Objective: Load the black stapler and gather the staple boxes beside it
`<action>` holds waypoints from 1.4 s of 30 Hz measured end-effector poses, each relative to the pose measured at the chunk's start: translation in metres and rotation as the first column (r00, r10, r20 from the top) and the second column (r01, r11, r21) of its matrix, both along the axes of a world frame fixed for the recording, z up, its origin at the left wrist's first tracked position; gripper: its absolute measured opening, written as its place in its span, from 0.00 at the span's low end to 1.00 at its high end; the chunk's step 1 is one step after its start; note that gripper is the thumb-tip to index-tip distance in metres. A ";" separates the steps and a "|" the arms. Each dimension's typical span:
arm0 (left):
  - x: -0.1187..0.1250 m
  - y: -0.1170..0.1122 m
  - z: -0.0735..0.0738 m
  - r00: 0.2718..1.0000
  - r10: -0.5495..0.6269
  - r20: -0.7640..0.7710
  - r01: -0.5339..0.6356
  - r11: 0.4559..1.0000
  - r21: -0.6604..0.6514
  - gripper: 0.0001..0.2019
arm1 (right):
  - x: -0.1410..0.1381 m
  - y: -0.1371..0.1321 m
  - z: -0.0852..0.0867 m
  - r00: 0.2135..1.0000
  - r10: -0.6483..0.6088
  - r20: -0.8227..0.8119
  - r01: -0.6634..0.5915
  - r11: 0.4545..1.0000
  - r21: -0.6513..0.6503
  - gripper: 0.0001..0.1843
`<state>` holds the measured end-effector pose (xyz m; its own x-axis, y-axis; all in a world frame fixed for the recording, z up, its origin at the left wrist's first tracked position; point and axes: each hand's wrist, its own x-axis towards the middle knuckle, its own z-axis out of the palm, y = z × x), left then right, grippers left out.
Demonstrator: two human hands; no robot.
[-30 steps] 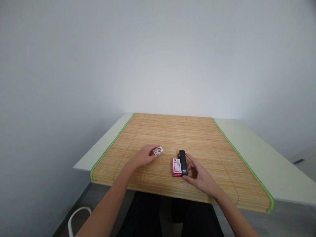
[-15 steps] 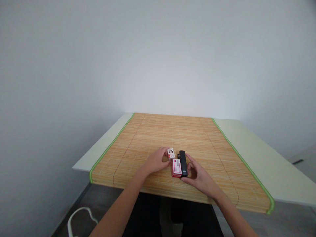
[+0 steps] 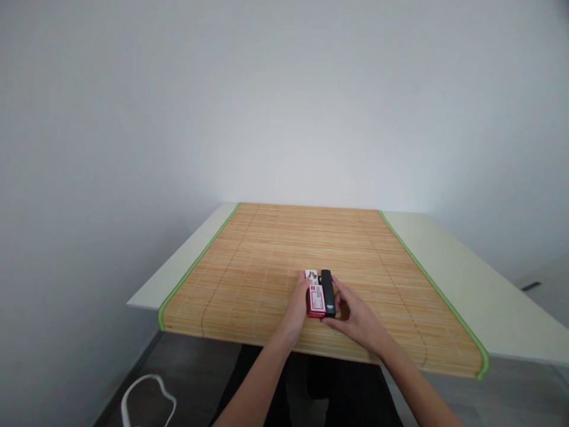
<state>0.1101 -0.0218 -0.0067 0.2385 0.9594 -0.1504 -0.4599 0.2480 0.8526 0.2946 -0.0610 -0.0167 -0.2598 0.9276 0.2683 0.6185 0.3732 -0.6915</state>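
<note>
Moved in from the left w/ the small white box (image 3: pixel 311 274): left hand (image 3: pixel 299 301) had been well apart from the pile 1 s earlier, now pressed against the left side of the red-and-white box (image 3: pixel 316 299), small box at its fingertips, touching the far end of the red one. Couldn't tell whether left fingers actually pinched the small box or just rested by it. Right hand (image 3: pixel 355 314) hardly shifted; curled round the near-right side of the black stapler (image 3: pixel 328 292), thumb at its near end, fingers along its right edge, loosely cupped rather than clamped. Hands close together, only the boxes and stapler between them.

Lay on a bamboo mat (image 3: pixel 267 261), tan slats w/ green edging, spread over a pale table (image 3: pixel 466 267). Plain white wall (image 3: pixel 284 107) behind; grey floor below, bit of white chair frame (image 3: pixel 146 397) at lower left.

Stapler: slim, matte black, small pale label near its near end. Long axis ran near-to-far, almost straight away from the person, parallel to the red box and touching its right side. Which end was the head: couldn't tell. Whole cluster sat mid-mat, toward the near edge.
</note>
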 end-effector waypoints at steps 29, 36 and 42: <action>0.009 -0.015 0.010 0.993 -0.036 0.109 0.038 0.999 -0.016 0.32 | -0.025 -0.006 0.006 0.959 -0.197 0.204 0.176 0.977 0.118 0.31; 0.010 -0.011 0.011 0.990 -0.037 0.135 0.037 0.999 0.001 0.28 | -0.024 -0.001 0.006 0.971 -0.171 0.164 0.157 0.983 0.097 0.31; 0.012 -0.004 0.015 0.989 -0.036 0.146 0.032 0.999 0.030 0.28 | -0.023 0.006 0.011 0.965 -0.174 0.196 0.157 0.983 0.099 0.30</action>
